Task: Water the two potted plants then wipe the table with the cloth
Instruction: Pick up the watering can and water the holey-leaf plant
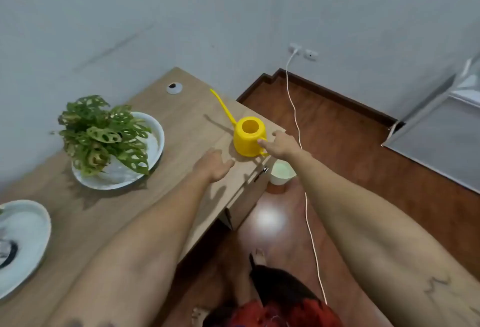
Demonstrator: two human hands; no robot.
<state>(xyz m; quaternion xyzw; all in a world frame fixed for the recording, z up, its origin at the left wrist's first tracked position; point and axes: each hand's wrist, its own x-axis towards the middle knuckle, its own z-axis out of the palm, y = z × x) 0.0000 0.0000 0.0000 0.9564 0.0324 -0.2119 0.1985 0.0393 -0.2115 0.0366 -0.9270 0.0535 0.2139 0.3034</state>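
Note:
A yellow watering can (248, 138) with a long thin spout stands upright near the right end of the wooden table (181, 124). My right hand (280, 145) is at its handle, fingers curled around it. My left hand (214, 164) rests flat on the table just left of the can, fingers apart, holding nothing. A leafy green plant (104, 134) sits in a wide white pot (153, 129) at the left. A second white pot (23, 236) shows at the far left edge, its plant cut off by the frame. No cloth is visible.
The table backs onto a grey wall. A round cable grommet (174, 88) lies near the back edge. Below the table's right end stand a small white bin (281, 173) and a white cable (306, 197) running from a wall socket (296, 49) across the wooden floor.

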